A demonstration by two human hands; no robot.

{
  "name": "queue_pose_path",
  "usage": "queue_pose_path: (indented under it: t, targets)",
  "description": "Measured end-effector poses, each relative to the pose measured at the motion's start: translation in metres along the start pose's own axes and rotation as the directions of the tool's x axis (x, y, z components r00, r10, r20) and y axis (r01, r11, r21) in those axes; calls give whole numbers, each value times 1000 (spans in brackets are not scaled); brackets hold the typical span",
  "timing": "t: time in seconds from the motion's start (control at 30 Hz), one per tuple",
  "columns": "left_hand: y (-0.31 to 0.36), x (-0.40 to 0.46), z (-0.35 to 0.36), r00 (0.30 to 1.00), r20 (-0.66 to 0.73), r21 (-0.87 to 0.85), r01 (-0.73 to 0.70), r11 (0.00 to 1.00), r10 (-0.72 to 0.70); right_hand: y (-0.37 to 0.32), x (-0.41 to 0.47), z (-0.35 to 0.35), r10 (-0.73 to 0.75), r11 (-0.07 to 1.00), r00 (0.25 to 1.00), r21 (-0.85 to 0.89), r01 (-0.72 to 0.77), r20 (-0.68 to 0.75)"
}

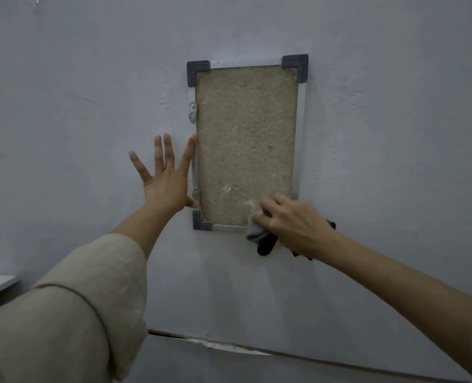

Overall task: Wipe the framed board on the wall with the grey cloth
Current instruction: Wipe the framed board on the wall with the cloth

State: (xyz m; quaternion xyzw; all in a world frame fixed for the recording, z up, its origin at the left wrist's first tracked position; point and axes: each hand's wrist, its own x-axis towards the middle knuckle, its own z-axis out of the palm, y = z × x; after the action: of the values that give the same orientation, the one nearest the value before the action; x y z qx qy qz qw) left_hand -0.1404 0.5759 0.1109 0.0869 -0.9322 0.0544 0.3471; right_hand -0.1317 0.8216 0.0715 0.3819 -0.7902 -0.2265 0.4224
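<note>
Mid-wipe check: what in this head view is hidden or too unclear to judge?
- Head view: the board's bottom right corner, behind the right hand and grey cloth.
- Most of the cloth, covered by that hand's grip.
- The left hand's palm, facing the wall.

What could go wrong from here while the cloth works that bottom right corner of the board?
1. The framed board may shift on its small metal clips; only the left hand, spread flat on the wall with fingers at the frame's left edge, seems to steady it.
2. The grey cloth in the right hand could snag on the rough surface or a corner cap.
</note>
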Motion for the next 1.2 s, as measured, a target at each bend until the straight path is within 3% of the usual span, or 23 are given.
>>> queue_pose_path:
  t: [0.17,0.37,0.43,0.57,0.63,0.73,0.83,1.0,1.07,1.2]
  targets:
    - [1,-1,-2,1000,10,11,6,1000,-6,33,25,-16,272,961,957,73,-266,-96]
    - [2,-1,-4,1000,29,4,8,1000,-8,-14,-6,1,4,1000,1000,27,-4,0]
    - [2,-1,-4,999,35,7,8,1000,-8,-4,3,-2,37,999,999,34,-38,13]
    - [2,-2,-5,999,32,9,7,1000,-7,24,27,-18,237,971,959,55,-231,-153]
    - [2,-3,-5,1000,28,6,7,1000,-7,19,26,-17,249,968,957,68,-241,-151]
    - [2,-3,-4,1000,27,6,6,1000,-7,-6,12,-4,71,997,994,-2,-71,-78]
    - [2,-2,-4,1000,27,6,8,1000,-8,-13,7,6,-61,997,998,58,60,28]
    - [2,-2,-3,1000,19,1,6,1000,-6,22,39,-16,249,968,959,53,-244,-135]
    - [2,-2,-3,1000,15,1,5,1000,-5,15,37,-14,271,962,951,73,-262,-147]
    - [2,-1,-2,1000,16,4,6,1000,-7,-21,12,5,13,1000,999,8,-13,-41]
